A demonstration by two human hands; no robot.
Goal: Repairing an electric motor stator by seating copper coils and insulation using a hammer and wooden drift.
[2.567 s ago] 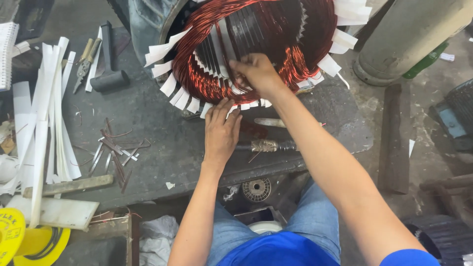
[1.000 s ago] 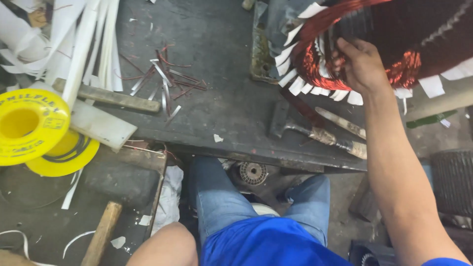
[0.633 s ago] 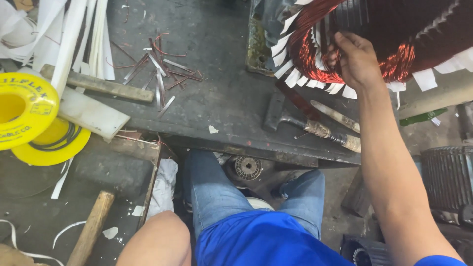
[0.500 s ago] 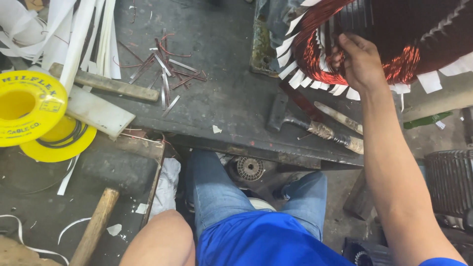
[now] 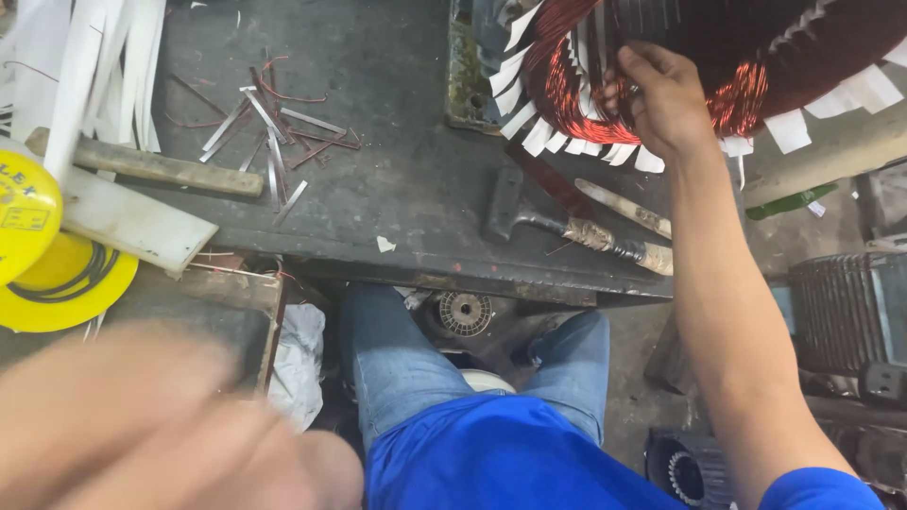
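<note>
A large motor stator lies at the top right of the dark workbench. Its red copper winding is ringed with white paper slips. My right hand reaches up from the lower right, with its fingers curled into the winding at the stator's near rim. My left hand is a large blur at the bottom left, close to the camera and off the bench. I cannot make out its fingers or anything in it.
A hammer and a flat stick lie just below the stator. Thin metal and wire scraps are scattered mid-bench. At the left are a wooden bar, long white strips and yellow spools.
My left arm has come off the bench, dropped low and now rises as a blur at the bottom left. The view has swung left. My right hand stays on the winding.
</note>
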